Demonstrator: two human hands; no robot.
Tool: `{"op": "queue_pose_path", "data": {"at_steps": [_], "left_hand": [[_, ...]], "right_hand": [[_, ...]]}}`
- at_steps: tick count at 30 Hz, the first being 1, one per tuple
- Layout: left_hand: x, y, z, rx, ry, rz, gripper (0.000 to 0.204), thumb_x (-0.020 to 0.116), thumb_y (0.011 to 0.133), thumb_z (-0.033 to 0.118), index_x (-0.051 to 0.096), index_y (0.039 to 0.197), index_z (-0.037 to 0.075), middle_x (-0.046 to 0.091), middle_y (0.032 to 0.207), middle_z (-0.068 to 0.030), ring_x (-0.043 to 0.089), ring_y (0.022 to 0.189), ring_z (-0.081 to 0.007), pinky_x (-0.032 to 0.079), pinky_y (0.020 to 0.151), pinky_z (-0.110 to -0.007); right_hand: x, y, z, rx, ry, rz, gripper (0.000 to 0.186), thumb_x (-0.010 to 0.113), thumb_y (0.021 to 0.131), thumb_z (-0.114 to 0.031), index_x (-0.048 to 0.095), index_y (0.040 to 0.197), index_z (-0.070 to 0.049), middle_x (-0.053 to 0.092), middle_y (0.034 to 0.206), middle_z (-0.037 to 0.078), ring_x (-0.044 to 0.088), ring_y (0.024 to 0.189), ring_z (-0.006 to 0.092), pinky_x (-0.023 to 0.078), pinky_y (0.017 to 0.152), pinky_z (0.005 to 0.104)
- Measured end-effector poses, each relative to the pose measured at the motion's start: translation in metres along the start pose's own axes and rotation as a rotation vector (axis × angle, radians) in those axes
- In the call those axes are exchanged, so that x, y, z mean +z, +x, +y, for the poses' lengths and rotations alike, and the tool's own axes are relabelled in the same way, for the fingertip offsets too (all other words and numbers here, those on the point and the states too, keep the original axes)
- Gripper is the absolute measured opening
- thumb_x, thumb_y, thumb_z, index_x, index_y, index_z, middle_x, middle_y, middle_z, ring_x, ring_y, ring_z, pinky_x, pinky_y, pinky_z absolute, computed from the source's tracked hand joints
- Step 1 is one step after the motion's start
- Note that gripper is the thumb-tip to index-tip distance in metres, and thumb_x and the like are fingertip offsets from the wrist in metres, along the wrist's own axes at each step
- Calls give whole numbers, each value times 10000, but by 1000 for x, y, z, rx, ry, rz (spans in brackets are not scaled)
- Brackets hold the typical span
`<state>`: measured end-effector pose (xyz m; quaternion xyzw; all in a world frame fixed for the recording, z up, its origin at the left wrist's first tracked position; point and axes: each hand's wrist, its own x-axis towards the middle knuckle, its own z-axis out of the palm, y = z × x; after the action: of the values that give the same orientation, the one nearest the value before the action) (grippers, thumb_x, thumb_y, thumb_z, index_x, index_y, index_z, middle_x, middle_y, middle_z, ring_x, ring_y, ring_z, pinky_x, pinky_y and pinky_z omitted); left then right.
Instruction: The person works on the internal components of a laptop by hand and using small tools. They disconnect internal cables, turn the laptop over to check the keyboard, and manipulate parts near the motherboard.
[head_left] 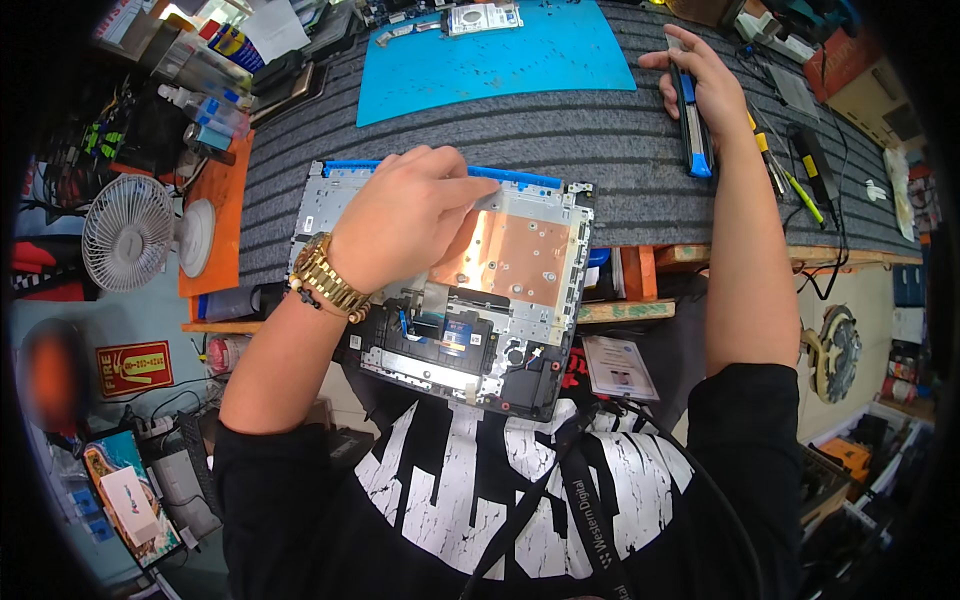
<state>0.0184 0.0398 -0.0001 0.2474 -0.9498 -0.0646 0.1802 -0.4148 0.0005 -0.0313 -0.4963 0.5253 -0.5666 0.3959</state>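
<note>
A laptop chassis [515,260] with a copper-coloured sheet and black lower section lies tilted across the bench's near edge, near my torso. My left hand [400,210] is over its upper left part, fingers curled near the blue strip [530,180] along the far edge; what is between them is hidden. To the right, above the bench, my right hand [715,95] grips a blue-and-black utility knife [697,140] by its upper end, some fingers partly extended. Screwdrivers and slim tools [805,195] lie just right of it.
A blue mat [490,75] with a drive-like part [470,20] is on the ribbed bench cover [270,220]. A white fan [130,225] and bottles [215,105] stand left. A black adapter [815,160] with cable lies right. A paper card [620,365] is below the bench edge.
</note>
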Motion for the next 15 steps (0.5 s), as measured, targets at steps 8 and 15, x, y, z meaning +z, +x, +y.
{"op": "queue_pose_path", "data": {"at_steps": [8,15], "left_hand": [[-3,16,-7,-14,-109,-25,150,860,976,134,939,1097,95,812,1006,-83,781,891,-313,630,816,-438],[-2,34,-18,37,-126,-44,94,893,959,167,934,970,83,827,929,-72,791,826,-312,641,773,-442]], "right_hand": [[-11,8,14,-8,-25,-16,634,531,1233,-202,381,1826,-34,811,1331,204,636,742,128,551,586,304],[-10,9,14,-5,-5,-22,631,542,1244,-233,390,1830,-54,812,1316,188,626,750,122,543,580,298]]}}
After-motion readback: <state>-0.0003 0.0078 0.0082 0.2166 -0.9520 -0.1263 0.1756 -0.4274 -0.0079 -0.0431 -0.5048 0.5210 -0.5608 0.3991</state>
